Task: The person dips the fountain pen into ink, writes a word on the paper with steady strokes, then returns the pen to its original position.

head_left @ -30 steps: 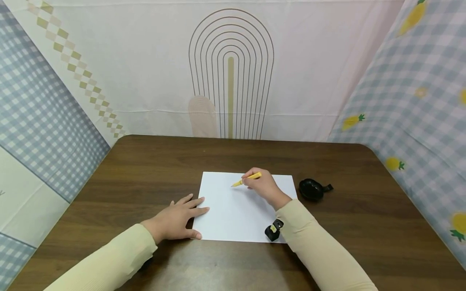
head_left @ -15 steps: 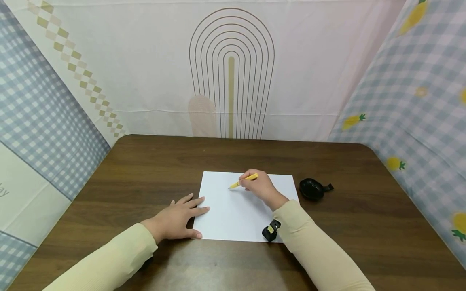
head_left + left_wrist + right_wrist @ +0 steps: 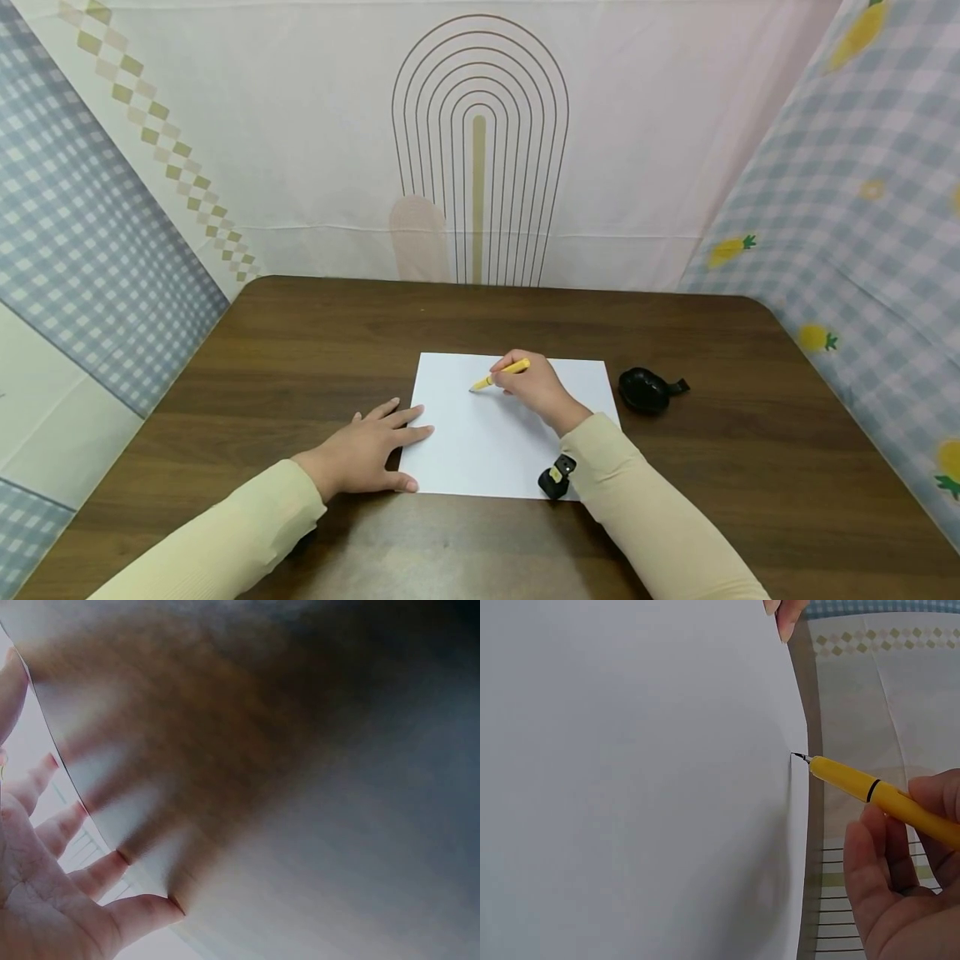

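Observation:
A blank-looking white sheet of paper (image 3: 457, 458) lies on the dark wooden table. My right hand (image 3: 534, 387) pinches a yellow fountain pen (image 3: 498, 377) between thumb and fingers above the sheet's upper half. In the right wrist view, the pen (image 3: 847, 777) has a black ring and a dark nib, whose tip meets the paper. My left hand (image 3: 363, 454) rests with spread fingers over the sheet's left edge. Seen in the left wrist view, the straight fingertips of that hand (image 3: 45, 877) line the paper's edge, and its shadow falls across the surface.
To the right of the paper sits a black oval object (image 3: 643, 392) with a short tab. A small black device (image 3: 555, 477) hangs at the right cuff, over the paper's lower right. Behind the wooden table (image 3: 337, 333) hangs a patterned white cloth (image 3: 300, 125).
The right hand and pen have shifted slightly left and down over the paper. The left hand holds its place at the sheet's left edge.

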Demonstrator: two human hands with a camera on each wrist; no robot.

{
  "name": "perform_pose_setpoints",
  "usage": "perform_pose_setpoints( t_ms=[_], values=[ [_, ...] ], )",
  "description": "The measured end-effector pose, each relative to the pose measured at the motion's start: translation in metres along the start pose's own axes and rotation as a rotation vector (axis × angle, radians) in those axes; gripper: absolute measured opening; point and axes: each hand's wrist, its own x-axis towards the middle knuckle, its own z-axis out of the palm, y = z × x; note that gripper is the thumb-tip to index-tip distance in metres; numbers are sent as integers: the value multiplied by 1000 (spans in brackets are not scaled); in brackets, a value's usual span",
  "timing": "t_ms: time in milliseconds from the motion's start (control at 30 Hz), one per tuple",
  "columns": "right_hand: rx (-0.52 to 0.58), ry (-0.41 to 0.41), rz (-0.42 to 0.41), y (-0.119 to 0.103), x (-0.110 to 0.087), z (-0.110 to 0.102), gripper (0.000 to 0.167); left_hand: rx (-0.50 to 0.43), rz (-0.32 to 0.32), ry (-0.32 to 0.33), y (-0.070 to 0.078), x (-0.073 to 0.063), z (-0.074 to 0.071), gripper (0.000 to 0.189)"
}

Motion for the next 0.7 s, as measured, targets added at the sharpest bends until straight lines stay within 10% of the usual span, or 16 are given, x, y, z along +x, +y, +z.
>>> perform_pose_setpoints(
  t_ms=[700],
  values=[
    [-57, 16, 0, -1, -2, -2, 6, -6, 1, 5, 1, -1, 0, 75]
  ],
)
